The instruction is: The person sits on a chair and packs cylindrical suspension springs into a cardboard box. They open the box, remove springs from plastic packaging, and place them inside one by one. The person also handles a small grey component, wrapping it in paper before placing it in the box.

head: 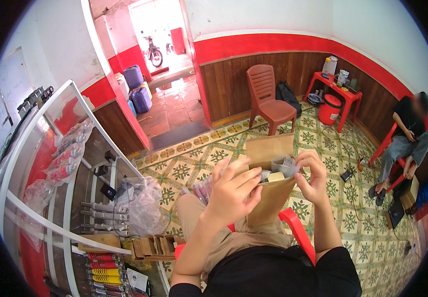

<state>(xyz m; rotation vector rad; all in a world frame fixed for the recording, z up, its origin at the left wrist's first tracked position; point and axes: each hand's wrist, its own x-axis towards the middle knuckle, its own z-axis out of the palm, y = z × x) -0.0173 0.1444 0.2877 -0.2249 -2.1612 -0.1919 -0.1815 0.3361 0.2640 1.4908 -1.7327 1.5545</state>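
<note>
A tall brown cardboard box (pixel 269 200) stands on my lap with its top flap up. Inside its mouth lie a clear plastic bag (pixel 284 167) and a pale yellowish piece (pixel 276 177). My left hand (pixel 236 185) is over the box's left side, fingers spread and bent at the opening; whether it grips anything is not clear. My right hand (pixel 310 174) pinches the edge of the plastic bag at the box's right corner. Beyond my left knee, partly hidden by my left hand, are plastic-wrapped reddish items (pixel 202 190).
To the left, a glass-and-metal display case (pixel 74 200) holds shock absorbers (pixel 104 273) and grey metal parts (pixel 108 215). Open cardboard boxes (pixel 154 248) lie near my left elbow. Ahead stands a brown plastic chair (pixel 271 98). A seated person (pixel 407 137) is at right, near cables on the floor.
</note>
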